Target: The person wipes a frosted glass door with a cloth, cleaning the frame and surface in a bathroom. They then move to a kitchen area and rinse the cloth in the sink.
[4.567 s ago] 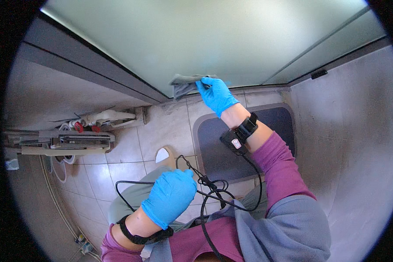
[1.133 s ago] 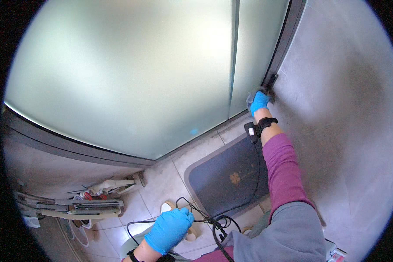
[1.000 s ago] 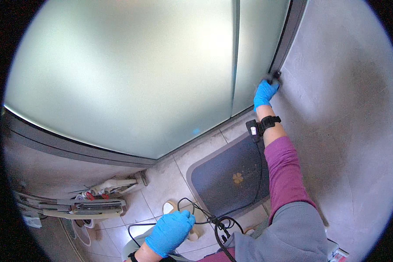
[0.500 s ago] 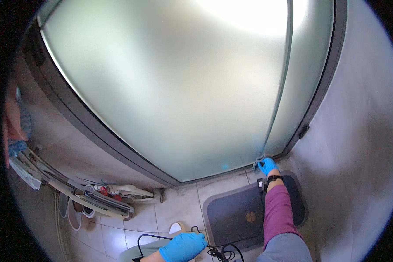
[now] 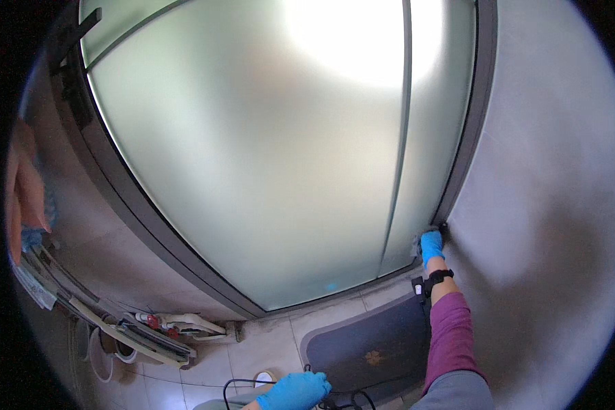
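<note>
My right hand (image 5: pixel 431 247), in a blue glove, reaches out to the bottom right corner of a frosted glass door (image 5: pixel 273 191). Its fingers are closed round a greyish cloth (image 5: pixel 415 247), bunched against the foot of the dark door frame. Low in the picture, my left hand (image 5: pixel 296 391), gloved in blue as well, is curled closed beside my knee; what it may hold is hidden. A black cable (image 5: pixel 246 380) runs close by it. On my right wrist sits a black strap with a small device (image 5: pixel 419 287).
A dark grey mat (image 5: pixel 362 348) lies on the tiled floor before the door. Pale wall (image 5: pixel 547 171) rises at the right. To the left, folded flat frames (image 5: pixel 130 335) lean near white containers (image 5: pixel 102 362), with orange and blue cloths (image 5: pixel 31 184) hanging above.
My right hand has slid with the cloth along the door's bottom edge to the right, into the corner by the wall. The view has shifted to the right; my left hand stays low and closed.
</note>
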Tool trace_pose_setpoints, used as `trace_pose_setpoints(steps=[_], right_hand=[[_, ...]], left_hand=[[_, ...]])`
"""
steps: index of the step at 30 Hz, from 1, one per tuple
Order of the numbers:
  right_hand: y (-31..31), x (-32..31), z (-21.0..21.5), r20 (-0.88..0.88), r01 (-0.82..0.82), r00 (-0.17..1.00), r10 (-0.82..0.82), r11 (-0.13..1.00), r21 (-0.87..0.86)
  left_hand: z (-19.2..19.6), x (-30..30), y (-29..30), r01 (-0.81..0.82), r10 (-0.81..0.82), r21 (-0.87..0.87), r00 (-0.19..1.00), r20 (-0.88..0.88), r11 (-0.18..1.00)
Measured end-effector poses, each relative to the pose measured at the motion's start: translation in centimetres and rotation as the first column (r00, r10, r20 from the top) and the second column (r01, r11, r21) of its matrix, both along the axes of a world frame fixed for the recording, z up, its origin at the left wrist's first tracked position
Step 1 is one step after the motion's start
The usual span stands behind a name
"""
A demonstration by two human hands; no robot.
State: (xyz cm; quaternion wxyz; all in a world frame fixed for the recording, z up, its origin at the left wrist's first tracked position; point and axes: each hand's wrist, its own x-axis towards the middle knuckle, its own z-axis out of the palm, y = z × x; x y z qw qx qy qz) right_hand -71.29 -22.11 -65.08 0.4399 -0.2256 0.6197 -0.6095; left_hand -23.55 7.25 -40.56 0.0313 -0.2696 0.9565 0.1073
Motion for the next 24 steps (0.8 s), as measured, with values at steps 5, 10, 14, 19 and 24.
trace_pose_setpoints(steps=[5,10,14,19,24], right_hand=[[0.4,-2.4,9.8,-0.698,0.146,0.694,-0.175,0.984,-0.102],[2.1,-5.3,20.7,-0.802,0.246,0.528,-0.281,0.954,-0.172],[2.7,-6.1,25.9,-0.872,0.311,0.418,-0.253,0.942,-0.124],[3.7,-5.2,27.1,-0.889,0.372,0.436,-0.141,0.928,0.035],[3.7,-4.9,25.5,-0.791,0.368,0.605,-0.095,0.914,0.172]], left_hand=[[-2.0,-3.0,-3.0,0.1,-0.111,0.177,0.992,0.054,0.979],[-6.9,-5.0,-6.9,0.208,-0.183,0.354,0.978,-0.104,0.912],[-11.7,-6.4,-10.0,0.337,-0.268,0.439,0.94,-0.213,0.833],[-13.4,-6.1,-9.7,0.547,-0.364,0.468,0.828,-0.426,0.694],[-8.8,-5.8,-9.3,0.449,-0.268,0.49,0.878,-0.397,0.747]])
